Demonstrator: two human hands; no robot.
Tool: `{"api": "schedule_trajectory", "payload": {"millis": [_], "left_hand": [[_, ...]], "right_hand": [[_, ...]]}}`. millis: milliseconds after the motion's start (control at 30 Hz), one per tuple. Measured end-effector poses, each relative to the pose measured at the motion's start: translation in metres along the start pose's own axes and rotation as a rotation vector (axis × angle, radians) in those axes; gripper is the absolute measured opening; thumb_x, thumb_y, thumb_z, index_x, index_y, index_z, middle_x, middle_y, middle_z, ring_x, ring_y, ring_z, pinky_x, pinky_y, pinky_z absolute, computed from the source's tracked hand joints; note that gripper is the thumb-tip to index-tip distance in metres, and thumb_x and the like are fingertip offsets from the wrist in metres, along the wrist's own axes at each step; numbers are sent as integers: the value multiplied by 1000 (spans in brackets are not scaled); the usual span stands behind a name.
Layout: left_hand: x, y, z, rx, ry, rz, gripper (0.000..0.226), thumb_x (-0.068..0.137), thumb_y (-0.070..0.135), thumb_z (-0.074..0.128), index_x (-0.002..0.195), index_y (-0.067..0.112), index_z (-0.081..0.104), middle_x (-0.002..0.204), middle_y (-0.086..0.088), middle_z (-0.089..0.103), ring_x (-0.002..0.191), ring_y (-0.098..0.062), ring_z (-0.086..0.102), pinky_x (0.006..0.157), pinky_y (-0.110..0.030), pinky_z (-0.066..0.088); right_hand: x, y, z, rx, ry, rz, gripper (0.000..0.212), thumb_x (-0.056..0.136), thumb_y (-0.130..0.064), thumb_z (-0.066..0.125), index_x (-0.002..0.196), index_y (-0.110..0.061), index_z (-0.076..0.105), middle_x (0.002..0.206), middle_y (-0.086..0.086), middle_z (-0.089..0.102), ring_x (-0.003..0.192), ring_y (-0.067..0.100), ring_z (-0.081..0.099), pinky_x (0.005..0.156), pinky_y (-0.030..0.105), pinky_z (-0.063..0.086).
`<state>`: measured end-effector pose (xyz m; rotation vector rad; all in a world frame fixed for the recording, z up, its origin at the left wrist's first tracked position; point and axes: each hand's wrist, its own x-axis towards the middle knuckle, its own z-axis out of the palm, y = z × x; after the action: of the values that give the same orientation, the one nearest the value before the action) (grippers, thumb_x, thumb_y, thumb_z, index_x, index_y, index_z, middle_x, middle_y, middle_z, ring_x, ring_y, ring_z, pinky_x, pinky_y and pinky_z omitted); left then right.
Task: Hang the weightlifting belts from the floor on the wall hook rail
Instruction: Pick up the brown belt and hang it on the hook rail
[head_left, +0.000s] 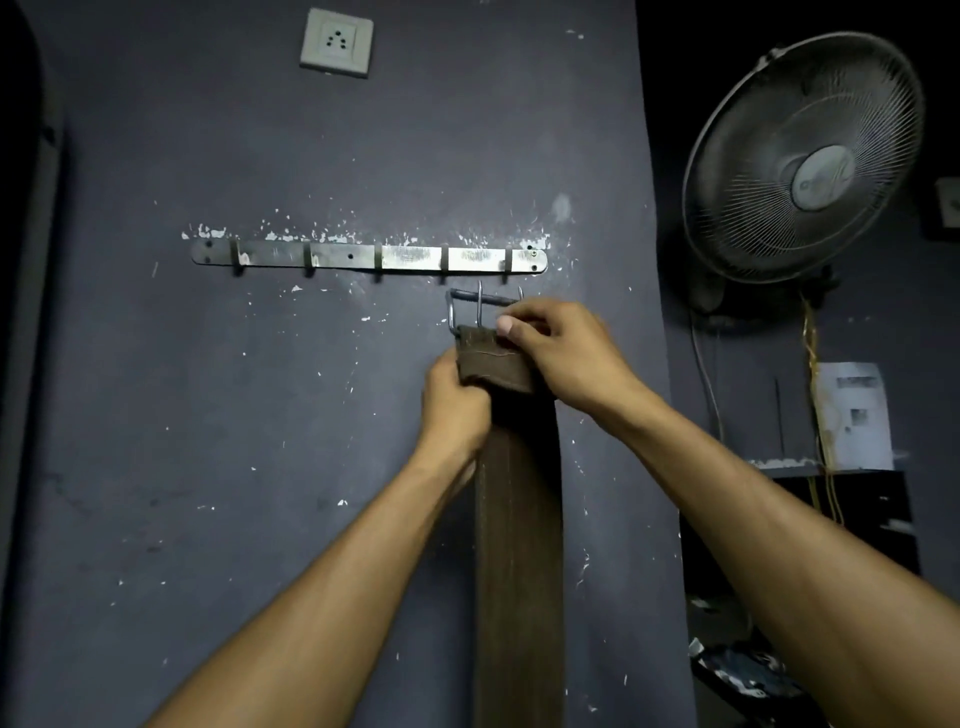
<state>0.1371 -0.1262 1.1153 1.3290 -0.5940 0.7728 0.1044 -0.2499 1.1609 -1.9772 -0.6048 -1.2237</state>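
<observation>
A brown weightlifting belt (519, 545) hangs down in front of the dark wall, its metal buckle (480, 306) at the top, just below the right part of the metal hook rail (410, 258). My left hand (454, 402) grips the belt's left edge under the buckle. My right hand (556, 351) pinches the belt's top end beside the buckle prongs. The buckle is apart from the hooks, slightly under the two rightmost ones. Nothing hangs on the rail's several hooks.
A wall-mounted fan (802, 161) sticks out at the right, close to the rail's end. A white socket (336, 42) sits high on the wall. Cables and a paper sheet (854, 415) hang lower right, above a dark shelf.
</observation>
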Motion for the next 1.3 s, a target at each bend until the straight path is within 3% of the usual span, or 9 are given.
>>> {"api": "schedule_trajectory", "payload": {"millis": [100, 200, 367, 500, 700, 867, 1000, 1133, 1300], "left_hand": [[15, 1, -3, -181, -85, 17, 38, 93, -16, 54, 122, 5, 67, 114, -20, 77, 99, -26, 71, 95, -48, 58], [24, 1, 0, -234, -125, 20, 39, 96, -13, 54, 129, 6, 64, 114, -15, 76, 100, -23, 70, 94, -40, 57], [39, -5, -1, -95, -308, -15, 45, 95, -11, 48, 133, 12, 51, 115, -11, 73, 106, -22, 69, 91, -34, 59], [70, 4, -8, 390, -326, 88, 45, 92, -2, 51, 133, 16, 48, 126, -9, 67, 118, -27, 65, 101, -46, 57], [122, 24, 9, 531, -256, 148, 56, 92, 1, 51, 146, 11, 40, 129, -13, 66, 112, -29, 65, 79, -29, 49], [132, 12, 17, 596, -265, 58, 86, 94, 0, 49, 165, 16, 4, 139, -22, 59, 122, -42, 61, 89, -36, 52], [93, -41, 9, 294, -102, 155, 64, 92, -3, 61, 150, 10, 38, 121, -1, 64, 120, -25, 63, 84, -11, 46], [53, -96, 0, 47, -338, -32, 25, 102, 18, 64, 125, 7, 64, 121, -13, 75, 114, -26, 71, 105, -51, 55], [30, -110, 8, 338, -72, 62, 40, 106, 45, 49, 99, 11, 69, 97, -14, 77, 96, -35, 73, 85, -49, 58]], "right_hand": [[-9, 21, 3, 103, 198, 152, 41, 95, -49, 70, 125, -23, 60, 117, -2, 64, 103, 13, 62, 91, 33, 52], [-10, 28, 10, 360, 143, 416, 58, 91, -70, 61, 123, -21, 55, 119, 1, 68, 109, 19, 67, 101, 47, 56], [4, 30, 19, 380, 284, 266, 25, 105, -39, 57, 119, -21, 66, 103, 0, 79, 98, 20, 76, 95, 51, 60], [19, 41, 24, 289, 338, 175, 42, 107, -32, 56, 148, -25, 49, 108, -5, 77, 98, 11, 75, 88, 33, 61], [83, 43, 21, 148, 403, 41, 50, 106, -20, 60, 154, -25, 48, 118, -14, 63, 100, -2, 62, 87, 9, 48], [101, 65, 31, 132, 302, 183, 46, 105, -20, 62, 149, -21, 53, 133, 0, 66, 122, 20, 63, 103, 33, 54], [65, 92, 41, 255, 338, 214, 31, 103, -44, 61, 127, -24, 63, 114, -7, 73, 105, 13, 71, 80, 21, 55], [19, 116, 60, 282, 160, 263, 52, 99, -67, 48, 114, -24, 75, 109, -6, 79, 104, 12, 72, 90, 35, 56], [2, 124, 84, 347, 227, 232, 38, 104, -46, 57, 94, -13, 73, 88, 6, 80, 87, 26, 77, 79, 50, 63]]}}
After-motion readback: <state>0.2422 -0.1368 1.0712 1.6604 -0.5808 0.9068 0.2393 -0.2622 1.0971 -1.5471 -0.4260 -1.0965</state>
